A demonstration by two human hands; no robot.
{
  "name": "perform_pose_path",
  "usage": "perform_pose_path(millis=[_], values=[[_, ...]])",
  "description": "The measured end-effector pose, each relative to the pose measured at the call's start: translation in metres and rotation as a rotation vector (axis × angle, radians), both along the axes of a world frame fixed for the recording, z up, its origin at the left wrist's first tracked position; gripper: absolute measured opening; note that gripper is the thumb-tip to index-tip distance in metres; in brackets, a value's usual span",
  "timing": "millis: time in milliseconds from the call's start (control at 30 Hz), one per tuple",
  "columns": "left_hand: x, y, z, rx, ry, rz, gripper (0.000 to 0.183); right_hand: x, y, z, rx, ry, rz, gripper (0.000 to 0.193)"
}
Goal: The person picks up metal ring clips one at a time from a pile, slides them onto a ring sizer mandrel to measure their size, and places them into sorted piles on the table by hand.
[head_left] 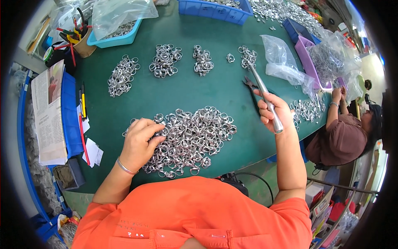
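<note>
A large heap of silver metal rings (195, 137) lies on the green table in front of me. My left hand (143, 139) is at the heap's left side, thumb and fingers closing on a ring at its edge, partly hidden by the fingers. In my right hand (275, 108) is a tapered steel ring mandrel (262, 85), its thin end pointing up and away to the left. That tip is close to a small ring pile (247, 56) at the back. Just left of the mandrel lie dark-handled pliers (251, 88), partly hidden.
More ring piles (123, 76) line the back, with a tiny cluster (230, 58) among them. Left stand a blue tray with newspaper (49, 112), pens (84, 106) and a tool holder (86, 43). Plastic bins (215, 11) and a bag (280, 58) lie beyond. A co-worker (342, 133) works at right.
</note>
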State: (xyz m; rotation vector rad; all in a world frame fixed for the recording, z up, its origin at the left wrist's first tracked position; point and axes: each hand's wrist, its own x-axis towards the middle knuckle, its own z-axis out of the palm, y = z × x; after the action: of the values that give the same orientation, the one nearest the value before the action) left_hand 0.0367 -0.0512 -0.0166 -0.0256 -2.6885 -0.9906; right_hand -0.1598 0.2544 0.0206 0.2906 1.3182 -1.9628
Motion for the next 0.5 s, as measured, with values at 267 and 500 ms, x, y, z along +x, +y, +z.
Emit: perform_pose_path(millis=[267, 500], values=[[0.003, -0.001, -0.002, 0.143, 0.085, 0.003, 0.015, 0.022, -0.004, 0.013, 0.011, 0.063, -0.026, 0.037], [0.005, -0.002, -0.005, 1.386, -0.219, 0.070, 0.010, 0.092, -0.036, 0.021, 0.134, 0.260, 0.302, 0.053]])
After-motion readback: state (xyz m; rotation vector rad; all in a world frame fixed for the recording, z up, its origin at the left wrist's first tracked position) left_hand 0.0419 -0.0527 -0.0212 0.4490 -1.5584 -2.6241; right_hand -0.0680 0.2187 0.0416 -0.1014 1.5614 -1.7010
